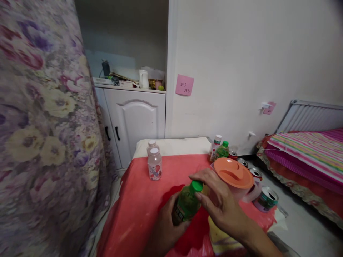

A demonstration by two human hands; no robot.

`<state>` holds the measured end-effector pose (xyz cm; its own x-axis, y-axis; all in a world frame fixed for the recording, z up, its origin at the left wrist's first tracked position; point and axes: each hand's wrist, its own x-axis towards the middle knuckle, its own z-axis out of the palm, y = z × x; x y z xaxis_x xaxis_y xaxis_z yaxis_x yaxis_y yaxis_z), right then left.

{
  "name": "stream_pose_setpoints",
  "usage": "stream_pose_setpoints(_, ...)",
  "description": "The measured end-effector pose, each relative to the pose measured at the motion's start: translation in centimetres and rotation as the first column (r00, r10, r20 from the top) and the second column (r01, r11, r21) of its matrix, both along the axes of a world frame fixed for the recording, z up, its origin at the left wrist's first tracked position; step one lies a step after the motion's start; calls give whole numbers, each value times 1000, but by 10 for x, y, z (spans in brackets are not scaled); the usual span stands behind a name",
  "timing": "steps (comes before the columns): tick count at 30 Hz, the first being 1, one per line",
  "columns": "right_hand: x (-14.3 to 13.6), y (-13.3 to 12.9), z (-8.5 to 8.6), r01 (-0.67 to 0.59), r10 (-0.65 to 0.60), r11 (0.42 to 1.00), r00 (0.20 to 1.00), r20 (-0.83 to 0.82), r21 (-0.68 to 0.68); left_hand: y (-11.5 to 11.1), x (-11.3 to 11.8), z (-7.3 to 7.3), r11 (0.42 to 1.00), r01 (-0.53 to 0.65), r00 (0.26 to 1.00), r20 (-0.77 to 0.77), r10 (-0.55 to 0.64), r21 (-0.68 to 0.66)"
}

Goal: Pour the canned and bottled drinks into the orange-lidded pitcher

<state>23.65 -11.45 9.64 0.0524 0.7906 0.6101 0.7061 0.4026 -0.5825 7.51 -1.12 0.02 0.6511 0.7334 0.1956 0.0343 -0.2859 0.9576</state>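
A green bottle [187,205] with a green cap leans in my left hand [168,225], whose fingers and thumb wrap round its lower body. My right hand [221,203] is at the top of the bottle, thumb against the cap's right side and fingers stretched out just above and behind it. Whether the right fingertips touch the cap is unclear. Right behind that hand stands a clear pitcher with an orange lid [233,172]. Below the bottle, a dark red area shows on the red table cover [134,200].
Two small clear bottles [155,166] stand at the back left of the table. Another green bottle [223,150], a white-capped bottle [214,147] and several cans [266,198] line the right edge. A folded yellow cloth [221,235] lies near the front right.
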Motion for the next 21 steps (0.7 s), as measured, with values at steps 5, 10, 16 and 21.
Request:
stream_pose_setpoints(5, -1, 2, 2, 3, -1, 999, 999, -34, 44, 0, 1, 3, 1000, -19, 999, -29, 19, 3)
stream_pose_setpoints(10, -3, -7, 12, 37, -21, 990, 994, -112, 139, 2, 1, 6, 999, -46, 999, -6, 46, -12)
stream_pose_setpoints(16, -6, -46, -21, -173, 151, 982, 961, -231, -76, 10, -1, -7, 997, -72, 997, -34, 73, 5)
stream_pose_setpoints(21, 12, -82, -113, -296, -114, 836, 730, -674, -462, 16, -1, -15, 995, -99, 990, -99, 100, 22)
